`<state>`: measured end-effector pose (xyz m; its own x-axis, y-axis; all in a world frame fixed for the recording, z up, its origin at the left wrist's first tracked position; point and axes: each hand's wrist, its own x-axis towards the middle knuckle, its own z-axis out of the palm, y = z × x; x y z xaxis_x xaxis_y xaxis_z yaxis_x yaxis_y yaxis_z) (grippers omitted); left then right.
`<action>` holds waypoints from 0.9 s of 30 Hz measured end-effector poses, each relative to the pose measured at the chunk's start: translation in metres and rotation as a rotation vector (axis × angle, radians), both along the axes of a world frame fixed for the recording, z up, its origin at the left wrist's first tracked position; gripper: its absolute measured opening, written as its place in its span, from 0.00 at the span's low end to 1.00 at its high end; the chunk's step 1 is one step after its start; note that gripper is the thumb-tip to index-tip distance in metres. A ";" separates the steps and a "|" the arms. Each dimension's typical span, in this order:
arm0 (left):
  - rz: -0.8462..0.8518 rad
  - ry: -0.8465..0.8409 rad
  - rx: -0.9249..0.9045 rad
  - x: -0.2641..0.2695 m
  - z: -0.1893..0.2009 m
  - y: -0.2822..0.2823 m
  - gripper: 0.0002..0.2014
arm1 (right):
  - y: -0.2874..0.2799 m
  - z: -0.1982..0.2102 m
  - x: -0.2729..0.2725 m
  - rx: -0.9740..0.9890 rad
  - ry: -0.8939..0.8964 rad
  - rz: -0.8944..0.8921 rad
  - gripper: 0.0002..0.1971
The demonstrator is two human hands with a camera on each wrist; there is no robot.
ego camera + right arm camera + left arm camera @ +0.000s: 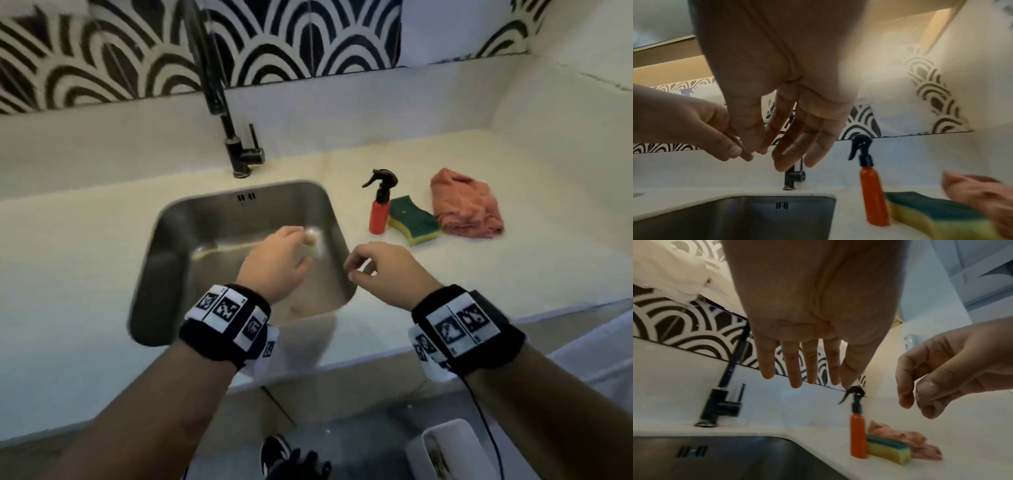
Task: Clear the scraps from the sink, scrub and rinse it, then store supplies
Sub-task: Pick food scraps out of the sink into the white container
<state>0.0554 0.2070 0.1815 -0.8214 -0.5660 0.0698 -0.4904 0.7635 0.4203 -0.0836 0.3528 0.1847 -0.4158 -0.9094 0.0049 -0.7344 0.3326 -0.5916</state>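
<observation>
The steel sink (pixel 161 240) is set in a pale counter. A long pale scrap strip (pixel 226 248) lies across its floor, and a whitish patch sits near the right wall. My left hand (pixel 305 250) hovers over the basin; in the left wrist view its fingers (pixel 795 369) are straight and hold nothing. My right hand (pixel 352 270) hangs over the sink's right rim with loosely curled fingers (pixel 793 154), thumb close to the forefinger, nothing visible between them. A red spray bottle (pixel 379 212), a green-and-yellow sponge (pixel 412 221) and a pink cloth (pixel 466 205) lie to the right.
A black faucet (pixel 239 150) stands behind the sink, its spout arching over the basin. A patterned tile wall runs along the back. On the floor at the lower right is a white bin (pixel 445 445).
</observation>
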 end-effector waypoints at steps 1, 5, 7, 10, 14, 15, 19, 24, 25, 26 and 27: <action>0.013 -0.017 -0.003 0.008 0.002 -0.019 0.15 | -0.021 0.002 0.003 0.007 0.000 0.010 0.07; 0.045 -0.098 0.006 0.030 0.000 -0.096 0.15 | -0.105 -0.001 0.015 0.075 -0.006 0.052 0.09; 0.058 -0.150 0.010 0.037 -0.006 -0.131 0.16 | -0.143 -0.009 0.020 0.124 0.017 0.083 0.09; 0.074 -0.226 0.025 0.042 -0.021 -0.175 0.17 | -0.194 -0.026 0.025 0.216 0.027 0.118 0.09; 0.094 -0.320 0.073 0.043 -0.049 -0.219 0.16 | -0.244 -0.056 0.020 0.325 0.053 0.111 0.10; 0.099 -0.342 0.086 0.043 -0.058 -0.227 0.15 | -0.253 -0.066 0.018 0.349 0.046 0.099 0.09; 0.107 -0.409 0.146 0.041 -0.098 -0.249 0.15 | -0.280 -0.107 0.011 0.427 0.016 0.088 0.09; 0.142 -0.469 0.227 0.038 -0.142 -0.257 0.17 | -0.301 -0.157 0.009 0.506 -0.005 0.134 0.11; 0.158 -0.478 0.258 0.038 -0.149 -0.256 0.17 | -0.303 -0.166 0.010 0.531 -0.009 0.153 0.12; 0.167 -0.492 0.284 0.038 -0.157 -0.255 0.17 | -0.305 -0.175 0.012 0.561 -0.008 0.180 0.13; 0.168 -0.507 0.303 0.037 -0.164 -0.253 0.18 | -0.306 -0.183 0.015 0.591 -0.006 0.210 0.14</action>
